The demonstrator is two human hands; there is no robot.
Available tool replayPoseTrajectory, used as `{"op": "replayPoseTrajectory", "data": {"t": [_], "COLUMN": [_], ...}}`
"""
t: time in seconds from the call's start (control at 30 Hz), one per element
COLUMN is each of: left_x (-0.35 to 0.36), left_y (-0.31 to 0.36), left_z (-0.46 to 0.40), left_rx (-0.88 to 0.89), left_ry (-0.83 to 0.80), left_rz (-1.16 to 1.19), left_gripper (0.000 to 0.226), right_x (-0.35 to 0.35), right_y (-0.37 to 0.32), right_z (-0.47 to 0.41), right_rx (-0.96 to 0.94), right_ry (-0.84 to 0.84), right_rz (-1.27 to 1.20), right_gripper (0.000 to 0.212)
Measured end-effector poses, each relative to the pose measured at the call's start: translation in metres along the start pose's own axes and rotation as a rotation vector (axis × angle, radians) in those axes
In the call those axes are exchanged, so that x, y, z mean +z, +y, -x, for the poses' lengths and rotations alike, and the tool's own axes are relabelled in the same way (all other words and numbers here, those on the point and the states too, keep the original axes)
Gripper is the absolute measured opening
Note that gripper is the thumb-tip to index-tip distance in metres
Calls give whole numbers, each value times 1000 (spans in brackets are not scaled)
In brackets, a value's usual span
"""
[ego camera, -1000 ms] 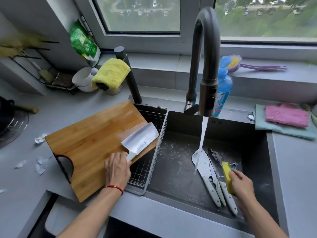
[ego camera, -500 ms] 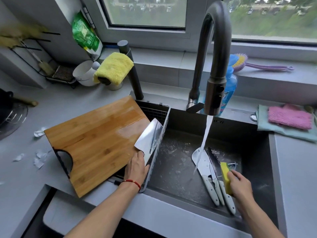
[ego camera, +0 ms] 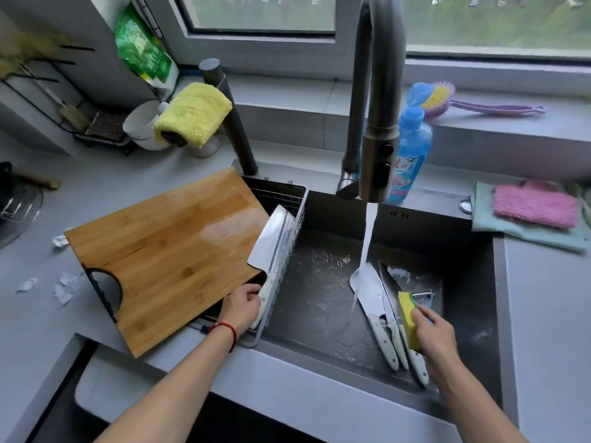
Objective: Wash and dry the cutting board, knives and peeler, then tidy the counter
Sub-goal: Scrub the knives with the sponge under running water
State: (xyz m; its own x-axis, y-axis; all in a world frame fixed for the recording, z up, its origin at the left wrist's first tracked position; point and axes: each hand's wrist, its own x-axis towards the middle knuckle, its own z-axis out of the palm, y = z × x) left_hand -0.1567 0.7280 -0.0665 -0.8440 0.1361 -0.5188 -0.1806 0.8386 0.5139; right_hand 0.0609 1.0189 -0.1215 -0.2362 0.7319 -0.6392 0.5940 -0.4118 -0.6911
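Cutting board (ego camera: 166, 254) lying tilted across the counter (ego camera: 134, 174) and the wire rack (ego camera: 281, 199) at the sink's left edge, handle cutout toward the near left, far corner just beside a dark post (ego camera: 233, 123) draped with a yellow cloth (ego camera: 195, 115). Scraps of white paper (ego camera: 64, 286) scattered on the counter left of the board. Tap (ego camera: 377, 123) running, stream falling onto the knives (ego camera: 380, 311) in the sink (ego camera: 319, 308). Blue soap bottle (ego camera: 412, 145) behind the tap, brush (ego camera: 447, 100) on the sill, pink cloth (ego camera: 537, 206) on a green cloth (ego camera: 524, 231) to the right of the sink.

Left hand (ego camera: 240, 306) curled around the white handle of a cleaver (ego camera: 271, 247), red string at the wrist. Right hand (ego camera: 431, 330) gripping a yellow sponge (ego camera: 409, 318) between fingers and thumb, sponge touching the knife handles.

Cleaver standing on edge in the rack between board and sink, long axis running from the near handle up and away, blade tip toward the window. Knives lying flat side by side on the sink floor, handles near, tips pointing away toward the tap. Peeler (ego camera: 422, 297) just beyond the sponge, partly hidden.
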Motion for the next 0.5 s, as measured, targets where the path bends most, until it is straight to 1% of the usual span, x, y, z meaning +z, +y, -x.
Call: {"op": "replayPoseTrajectory", "data": {"t": [0.03,0.07,0.1,0.13,0.17,0.2,0.23,0.27,0.33,0.37,0.4,0.43,0.47,0.5], "left_x": [-2,-2,1,5,18,32,56,79,133,156,179,200,220,237], "left_y": [3,7,14,22,33,45,59,72,91,98,104,107,108,110], "left_z": [9,21,34,48,61,70,76,77,72,68,64,59,53,45], "left_rx": [55,152,293,446,584,675,674,581,238,67,-69,-148,-165,-168], "left_ry": [100,242,379,458,453,375,223,37,-342,-484,-592,-647,-656,-629], "left_rz": [-63,-117,-143,-147,-140,-124,-112,-125,-190,-198,-172,-159,-188,-232], "left_gripper": [38,37,33,29,26,25,25,25,19,14,11,14,25,35], "right_x": [-1,-3,-5,-5,-7,-7,-12,-14,-20,-21,-22,-24,-26,-29], "right_y": [0,0,0,-1,-1,-3,-3,-5,-7,-9,-9,-10,-10,-10], "right_z": [-1,-2,-4,-4,-5,-5,-8,-8,-11,-11,-12,-13,-14,-16], "right_rx": [6,15,24,33,44,47,50,41,27,20,14,11,5,-2], "right_ry": [-2,-5,-13,-24,-29,-33,-34,-37,-38,-45,-56,-70,-83,-96], "right_rz": [-4,-7,-6,-10,-7,-9,-6,-5,12,17,18,17,14,16], "right_gripper": [33,33,33,33,33,34,34,34,34,34,34,34,34,35]}}
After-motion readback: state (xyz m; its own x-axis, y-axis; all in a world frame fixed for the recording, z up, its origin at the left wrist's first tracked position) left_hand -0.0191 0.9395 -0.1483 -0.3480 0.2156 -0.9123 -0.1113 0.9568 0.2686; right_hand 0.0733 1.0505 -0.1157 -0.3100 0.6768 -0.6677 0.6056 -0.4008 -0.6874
